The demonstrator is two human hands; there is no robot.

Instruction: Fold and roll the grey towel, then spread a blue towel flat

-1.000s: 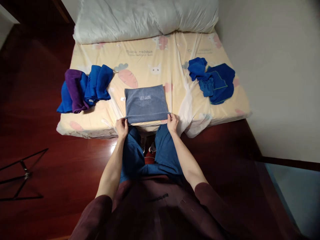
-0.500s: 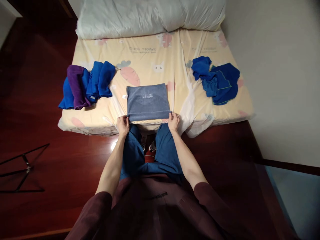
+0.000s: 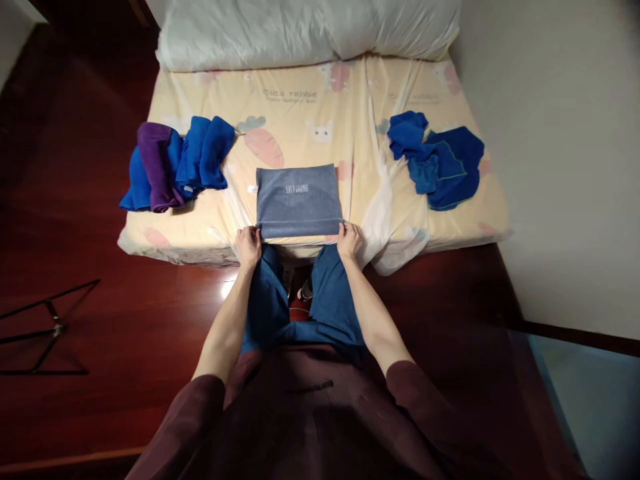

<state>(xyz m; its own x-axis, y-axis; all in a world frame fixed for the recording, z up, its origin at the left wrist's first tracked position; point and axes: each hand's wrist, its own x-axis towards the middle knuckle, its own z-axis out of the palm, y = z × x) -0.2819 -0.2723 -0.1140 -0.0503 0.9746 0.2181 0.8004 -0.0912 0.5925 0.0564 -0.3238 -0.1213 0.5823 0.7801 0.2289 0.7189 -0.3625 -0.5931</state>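
Note:
A grey-blue towel (image 3: 299,205) with white lettering lies flat at the front edge of the bed, its lettering upside down to me. My left hand (image 3: 249,245) pinches its near left corner. At the near right corner, my right hand (image 3: 349,240) grips the towel between thumb and fingers. A seam or hem line runs across it just beyond my hands, and a small white tag sticks out on its left side.
Rolled blue towels (image 3: 204,153) and a purple one (image 3: 157,163) lie on the bed's left. Crumpled blue cloths (image 3: 445,163) lie on the right. A pale rolled quilt (image 3: 300,33) spans the back of the patterned bedsheet (image 3: 320,110). Black stand legs (image 3: 53,327) are on the floor.
The view has shifted slightly. Both hands stay at the towel's near corners, and the towel lies almost the same as before.

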